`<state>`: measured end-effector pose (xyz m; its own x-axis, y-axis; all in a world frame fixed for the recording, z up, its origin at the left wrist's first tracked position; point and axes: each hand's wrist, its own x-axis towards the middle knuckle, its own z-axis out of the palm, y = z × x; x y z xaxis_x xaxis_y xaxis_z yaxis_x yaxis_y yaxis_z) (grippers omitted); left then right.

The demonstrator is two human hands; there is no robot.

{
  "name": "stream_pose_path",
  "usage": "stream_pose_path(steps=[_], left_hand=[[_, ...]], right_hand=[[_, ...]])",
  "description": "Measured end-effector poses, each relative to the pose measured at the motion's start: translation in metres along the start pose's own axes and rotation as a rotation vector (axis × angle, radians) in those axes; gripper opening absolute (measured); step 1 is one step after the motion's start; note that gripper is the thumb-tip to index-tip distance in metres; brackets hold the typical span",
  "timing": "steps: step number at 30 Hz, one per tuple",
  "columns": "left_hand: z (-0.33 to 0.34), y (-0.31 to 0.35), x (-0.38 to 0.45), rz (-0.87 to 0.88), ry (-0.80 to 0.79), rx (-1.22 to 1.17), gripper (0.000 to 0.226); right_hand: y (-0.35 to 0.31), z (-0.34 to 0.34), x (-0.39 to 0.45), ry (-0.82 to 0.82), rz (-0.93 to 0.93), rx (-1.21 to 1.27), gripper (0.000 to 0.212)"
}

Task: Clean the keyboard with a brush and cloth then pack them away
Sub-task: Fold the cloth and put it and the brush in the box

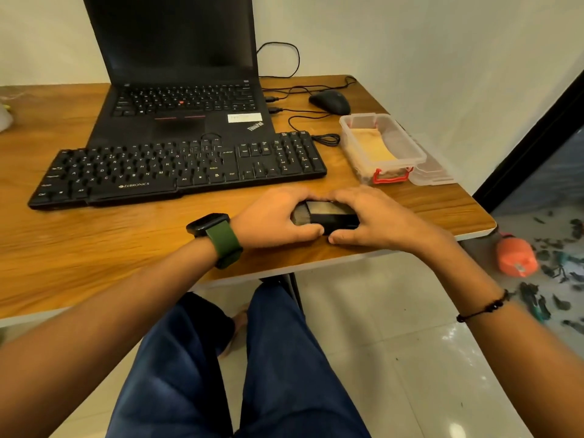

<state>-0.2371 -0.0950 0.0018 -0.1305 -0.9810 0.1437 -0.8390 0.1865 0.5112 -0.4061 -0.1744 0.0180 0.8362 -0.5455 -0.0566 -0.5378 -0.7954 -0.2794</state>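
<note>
The black brush (328,216) is gripped at both ends by the left hand (275,218) and right hand (373,216) near the table's (126,248) front edge, perhaps retracting its bristles; the cloth (373,147) is stowed in the clear box (417,153) beside the Zebronics keyboard (177,169)

You sit at a wooden table (94,248) with a pale edge, pushed against a plain cream wall (410,36) at 12 o'clock. Below you lies a glossy, light tiled floor (395,358) that catches soft reflections. At 3 o'clock a dark door frame (537,147) runs up diagonally, with an orange object (515,256) and scattered small dark bits (556,273) on the floor beside it.
</note>
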Motion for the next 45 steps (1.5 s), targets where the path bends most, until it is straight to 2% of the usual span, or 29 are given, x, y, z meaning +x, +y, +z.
stream_pose_path(steps=[4,9,12,15,19,22,29,34,45], left_hand=[[-0.011,0.001,0.004,-0.146,0.096,-0.355,0.028],[-0.026,0.007,0.014,-0.208,0.073,-0.702,0.014],[-0.029,0.011,0.018,-0.217,0.073,-0.757,0.011],[-0.031,0.015,0.02,-0.216,0.088,-0.75,0.014],[-0.032,0.018,0.022,-0.205,0.111,-0.735,0.014],[-0.033,0.019,0.021,-0.171,0.119,-0.707,0.006],[-0.034,0.018,0.018,-0.129,0.124,-0.611,0.008],[-0.036,0.019,0.017,-0.124,0.144,-0.618,0.008],[-0.041,0.023,0.019,-0.122,0.153,-0.632,0.006]], right_hand=[[-0.003,-0.002,-0.003,0.121,0.002,0.325,0.018],[-0.014,0.003,-0.002,0.124,0.149,1.084,0.014],[-0.02,0.005,0.0,0.208,0.186,1.288,0.014],[-0.024,0.008,0.001,0.279,0.207,1.34,0.027],[-0.027,0.007,0.002,0.319,0.26,1.366,0.028],[-0.029,0.004,0.002,0.28,0.304,1.346,0.03],[-0.028,0.0,0.005,0.224,0.341,1.3,0.036],[-0.031,-0.003,0.007,0.237,0.326,1.291,0.037],[-0.037,-0.001,0.01,0.392,0.339,1.384,0.021]])
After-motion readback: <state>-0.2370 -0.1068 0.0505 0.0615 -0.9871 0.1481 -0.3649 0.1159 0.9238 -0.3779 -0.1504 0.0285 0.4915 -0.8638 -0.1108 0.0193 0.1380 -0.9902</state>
